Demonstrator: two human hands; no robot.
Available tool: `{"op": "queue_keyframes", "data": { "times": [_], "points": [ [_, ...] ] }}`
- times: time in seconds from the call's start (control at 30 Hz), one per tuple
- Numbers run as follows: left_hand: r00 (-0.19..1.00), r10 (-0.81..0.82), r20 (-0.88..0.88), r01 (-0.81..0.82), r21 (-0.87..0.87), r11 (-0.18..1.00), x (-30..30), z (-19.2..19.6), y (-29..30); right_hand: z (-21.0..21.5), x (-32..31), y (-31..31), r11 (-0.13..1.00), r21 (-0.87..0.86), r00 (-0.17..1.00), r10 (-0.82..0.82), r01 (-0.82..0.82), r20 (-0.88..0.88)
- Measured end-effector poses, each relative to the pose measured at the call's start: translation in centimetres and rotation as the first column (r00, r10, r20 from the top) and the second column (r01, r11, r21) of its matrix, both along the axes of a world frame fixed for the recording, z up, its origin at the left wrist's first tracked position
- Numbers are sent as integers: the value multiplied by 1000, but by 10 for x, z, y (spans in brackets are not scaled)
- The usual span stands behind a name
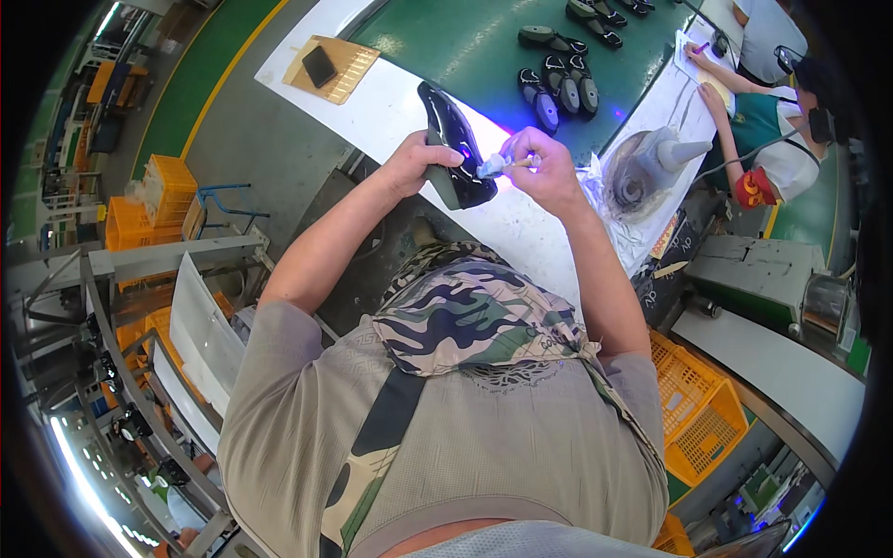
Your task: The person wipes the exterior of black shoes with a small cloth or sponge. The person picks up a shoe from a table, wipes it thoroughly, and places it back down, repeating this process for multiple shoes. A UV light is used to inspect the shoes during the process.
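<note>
My left hand [416,166] is closed around a glossy black shoe [452,121] with a greenish-grey side, tilted above the near edge of the white worktop [395,121]. Its thumb lies across the shiny surface. My right hand [549,175] pinches the thin pale handle of a small brush [494,166]. The brush's bluish-white, tufted head is at the shoe's right side; whether it touches is hard to tell. A violet glow falls on the shoe and the worktop behind it. My left palm and the fingers behind the shoe are hidden.
Several black shoes with grey soles [562,86] lie on a green surface [446,42]. A phone [319,66] rests on cardboard [356,72] at the far left. To the right stands a stained grey cone-shaped fixture [672,151]. Beyond it, another person [786,139] works. Orange crates [702,405] stand below right.
</note>
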State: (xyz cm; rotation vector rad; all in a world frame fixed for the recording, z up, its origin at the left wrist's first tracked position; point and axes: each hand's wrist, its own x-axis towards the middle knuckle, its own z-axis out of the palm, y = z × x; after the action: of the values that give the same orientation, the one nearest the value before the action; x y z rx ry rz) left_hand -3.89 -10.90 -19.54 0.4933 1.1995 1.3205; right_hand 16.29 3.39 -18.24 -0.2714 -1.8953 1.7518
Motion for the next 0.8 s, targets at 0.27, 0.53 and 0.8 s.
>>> {"op": "queue_keyframes", "data": {
  "times": [0.27,0.53,0.8],
  "points": [
    [947,215,237,-247,117,962,-26,-11,-37,-30,-24,-10,916,-387,994,-100,111,47],
    [859,500,-115,-447,310,839,-64,-1,-88,-27,-102,-61,870,-445,976,-164,212,144],
    [505,628,-592,-511,382,770,-120,26,-161,-14,-200,-109,769,-635,987,29,80,160]
  ]
}}
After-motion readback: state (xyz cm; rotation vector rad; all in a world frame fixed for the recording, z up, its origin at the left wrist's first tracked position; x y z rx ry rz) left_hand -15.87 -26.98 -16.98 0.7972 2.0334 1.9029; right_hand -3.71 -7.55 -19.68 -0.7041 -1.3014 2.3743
